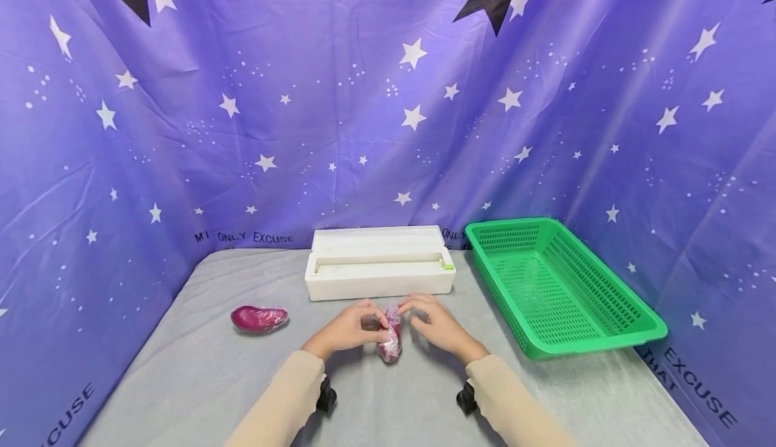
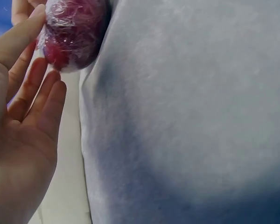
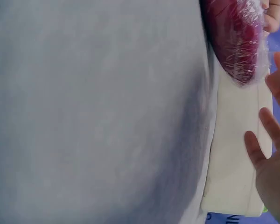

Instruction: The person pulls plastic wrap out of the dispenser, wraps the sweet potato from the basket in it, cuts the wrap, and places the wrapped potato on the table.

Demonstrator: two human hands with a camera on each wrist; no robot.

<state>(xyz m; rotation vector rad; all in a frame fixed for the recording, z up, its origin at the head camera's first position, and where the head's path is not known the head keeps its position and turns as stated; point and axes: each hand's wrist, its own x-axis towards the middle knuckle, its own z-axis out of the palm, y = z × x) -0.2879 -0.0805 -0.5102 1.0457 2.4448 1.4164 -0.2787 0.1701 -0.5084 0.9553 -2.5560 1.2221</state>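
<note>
In the head view, a purple-red, elongated vegetable [image 1: 390,349] wrapped in clear plastic film lies at the middle front of the table; its exact kind is unclear. My left hand [image 1: 347,328] pinches its left side with thumb and fingertips. At its far end, my right hand [image 1: 441,327] holds its fingers spread, the index fingertip close to or touching the film. Loose film shows at the vegetable's tapered end [image 3: 242,70] in the right wrist view. A second purple-red vegetable [image 1: 259,319], also film-covered at its right end, lies to the left.
Behind the hands stands a long white box [image 1: 378,288], lid raised, with a green piece [image 1: 448,267] at its right end. To the right is a green perforated plastic basket [image 1: 515,318]. Grey cloth covers the table [image 1: 182,380]; a starry purple curtain [image 1: 339,97] surrounds it.
</note>
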